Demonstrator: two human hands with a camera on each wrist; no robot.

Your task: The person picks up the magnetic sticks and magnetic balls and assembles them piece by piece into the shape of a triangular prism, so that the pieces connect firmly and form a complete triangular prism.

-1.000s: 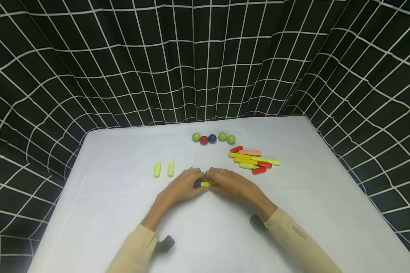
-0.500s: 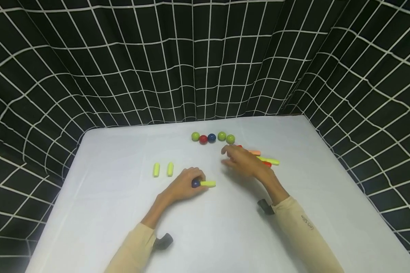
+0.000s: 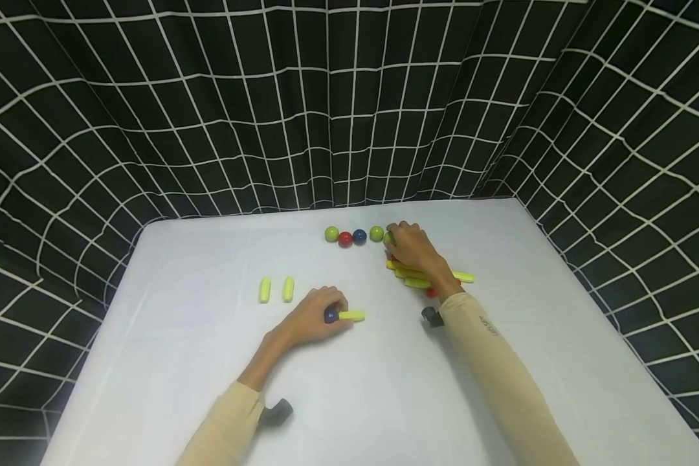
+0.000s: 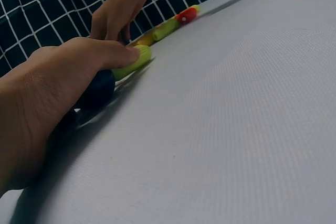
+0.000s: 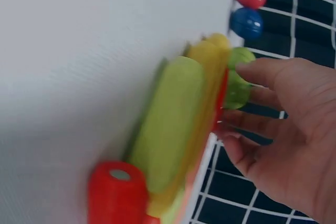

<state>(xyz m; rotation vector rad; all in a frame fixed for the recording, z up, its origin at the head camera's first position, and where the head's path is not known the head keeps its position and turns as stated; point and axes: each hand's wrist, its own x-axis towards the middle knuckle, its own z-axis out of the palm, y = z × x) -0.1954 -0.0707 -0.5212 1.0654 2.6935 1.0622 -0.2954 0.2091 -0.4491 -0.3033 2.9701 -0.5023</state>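
My left hand (image 3: 316, 315) rests low on the white table and holds a dark blue ball (image 3: 331, 316) between curled fingers and thumb. A yellow-green magnetic rod (image 3: 352, 316) sticks out rightward from that ball; in the left wrist view the thumb lies along the rod (image 4: 137, 62). My right hand (image 3: 412, 247) is at the right end of the row of balls, its fingers beside a green ball (image 3: 389, 239) and partly covering it. In the right wrist view the right hand (image 5: 283, 114) has loosely bent fingers, with a gap between thumb and index finger around the green ball (image 5: 237, 92).
Left of it in the row are a green ball (image 3: 376, 233), a blue ball (image 3: 359, 237), a red ball (image 3: 345, 239) and another green one. Under my right wrist lies a pile of yellow, green and red rods (image 3: 416, 283). Two yellow-green rods (image 3: 265, 290) lie at left.
My right hand has left the rod beside the left hand, moved right and away over the rod pile, and reached the rightmost green ball. The left hand stays put with the blue ball.
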